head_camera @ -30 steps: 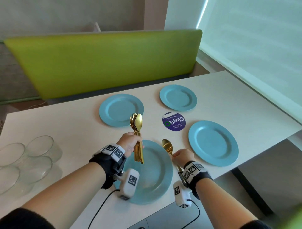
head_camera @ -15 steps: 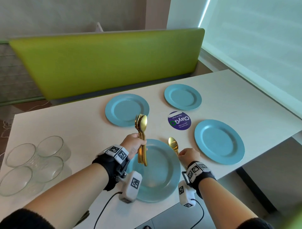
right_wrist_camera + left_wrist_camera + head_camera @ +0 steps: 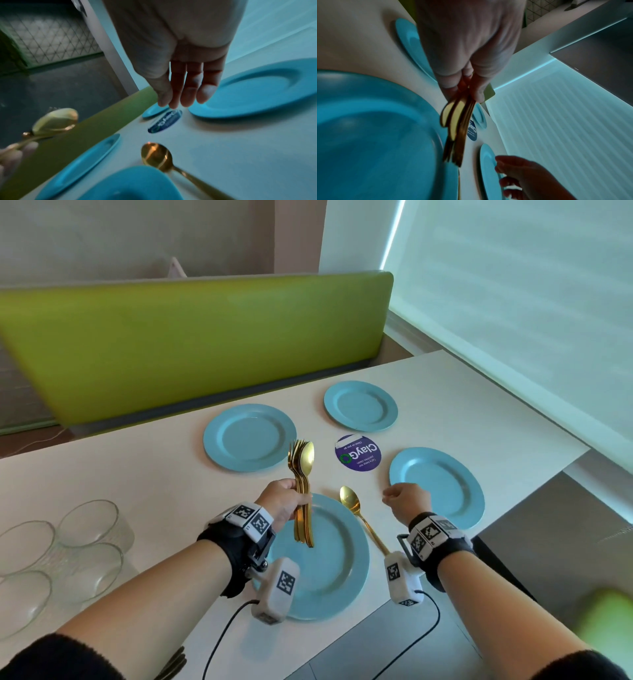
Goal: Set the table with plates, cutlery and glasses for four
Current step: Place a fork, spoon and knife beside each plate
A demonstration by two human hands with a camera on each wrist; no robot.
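Several blue plates lie on the white table (image 3: 102,474): a near plate (image 3: 329,570), a right plate (image 3: 445,484), a far left plate (image 3: 250,436) and a far right plate (image 3: 361,405). My left hand (image 3: 284,501) grips a bundle of gold cutlery (image 3: 303,474) upright over the near plate's far rim; in the left wrist view the cutlery bundle (image 3: 455,124) hangs from the fingers. One gold spoon (image 3: 359,515) lies on the table just right of the near plate. My right hand (image 3: 407,501) hovers above the table right of that spoon, empty, its fingers (image 3: 188,88) hanging relaxed.
Several clear glasses (image 3: 61,553) stand at the table's left edge. A round purple sticker (image 3: 358,453) lies between the plates. A green bench back (image 3: 191,344) runs behind the table. The near table edge lies just under my wrists.
My right hand has let go of the gold spoon, now lying beside the near plate, and has lifted away to the right. The left hand still holds the cutlery bundle.
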